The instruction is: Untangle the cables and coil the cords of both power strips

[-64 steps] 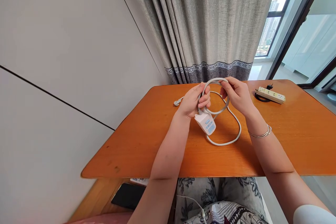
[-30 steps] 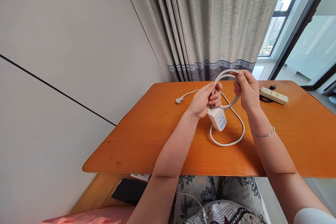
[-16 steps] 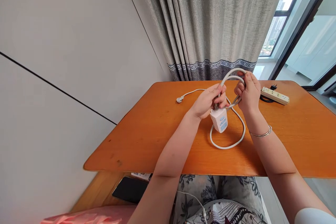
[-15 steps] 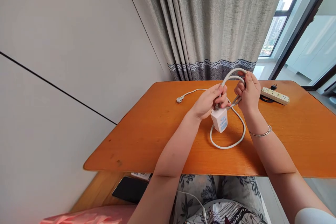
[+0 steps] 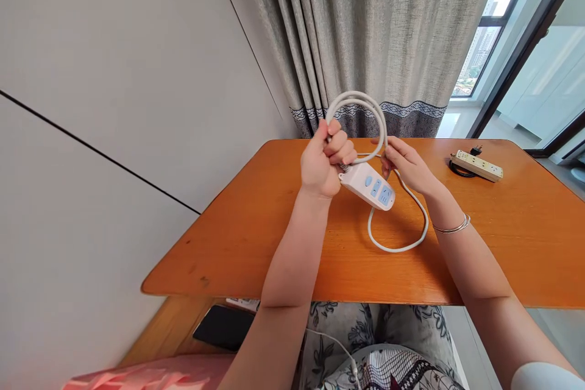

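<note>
My left hand (image 5: 326,158) is closed around the coiled white power cord (image 5: 356,96) where it meets the white power strip (image 5: 365,184). The strip hangs tilted over the table, its blue sockets facing up. To the right of it, my right hand (image 5: 404,161) pinches the cord at the side of the upright coil. From there a loose loop of the cord runs down onto the wooden table (image 5: 256,231). My hands hide the cord's plug end.
A cream power strip (image 5: 479,166) with a black cord and plug lies at the table's back right. Grey curtains (image 5: 379,42) hang behind the table. Below its left front edge, a black flat device (image 5: 223,327) rests on a wooden surface.
My left hand has moved left and turned, swinging the power strip so its sockets show. My right hand has shifted left and slightly down along the cord, and the coil stands rounder.
</note>
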Demonstrator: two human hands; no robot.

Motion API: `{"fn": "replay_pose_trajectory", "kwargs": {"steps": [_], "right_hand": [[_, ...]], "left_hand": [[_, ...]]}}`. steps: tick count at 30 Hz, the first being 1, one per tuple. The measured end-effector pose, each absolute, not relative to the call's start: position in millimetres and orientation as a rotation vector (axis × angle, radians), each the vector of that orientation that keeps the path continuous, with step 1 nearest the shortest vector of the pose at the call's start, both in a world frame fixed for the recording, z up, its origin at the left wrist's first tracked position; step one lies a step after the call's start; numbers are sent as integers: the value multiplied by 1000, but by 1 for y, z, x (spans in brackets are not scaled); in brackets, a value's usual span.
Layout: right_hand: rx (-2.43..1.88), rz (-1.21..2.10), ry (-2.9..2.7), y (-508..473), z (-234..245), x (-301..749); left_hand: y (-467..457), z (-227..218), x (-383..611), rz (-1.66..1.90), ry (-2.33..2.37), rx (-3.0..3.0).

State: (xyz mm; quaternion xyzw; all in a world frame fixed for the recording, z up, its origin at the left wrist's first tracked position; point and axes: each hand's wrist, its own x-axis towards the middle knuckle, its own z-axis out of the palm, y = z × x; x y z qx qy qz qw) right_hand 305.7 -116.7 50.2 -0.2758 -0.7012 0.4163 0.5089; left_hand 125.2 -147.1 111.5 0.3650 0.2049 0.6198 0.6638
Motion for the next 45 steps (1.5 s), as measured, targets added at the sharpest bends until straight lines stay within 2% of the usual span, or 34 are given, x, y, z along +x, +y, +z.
{"fn": "replay_pose_trajectory", "kwargs": {"steps": [8, 19, 21, 25, 28, 35, 45], "right_hand": [[-889, 947, -1832, -112, 42, 312], [-1011, 1448, -1868, -101, 36, 331], [-1153, 1248, -1812, -104, 40, 328], [-1482, 479, -1906, -118, 53, 313], [-1730, 152, -2150, -137, 64, 299], [-1937, -128, -2450, -176, 77, 273], [-1680, -254, -2623, -200, 87, 264]], "left_hand": [[-145, 118, 114, 1593, 416, 617], [-146, 124, 103, 1786, 354, 577], [-144, 122, 105, 1807, 370, 592], [-138, 112, 114, 1825, 448, 689], [-135, 105, 118, 1830, 487, 764], [-129, 98, 120, 1788, 556, 873], [-129, 85, 127, 1635, 661, 1241]]}}
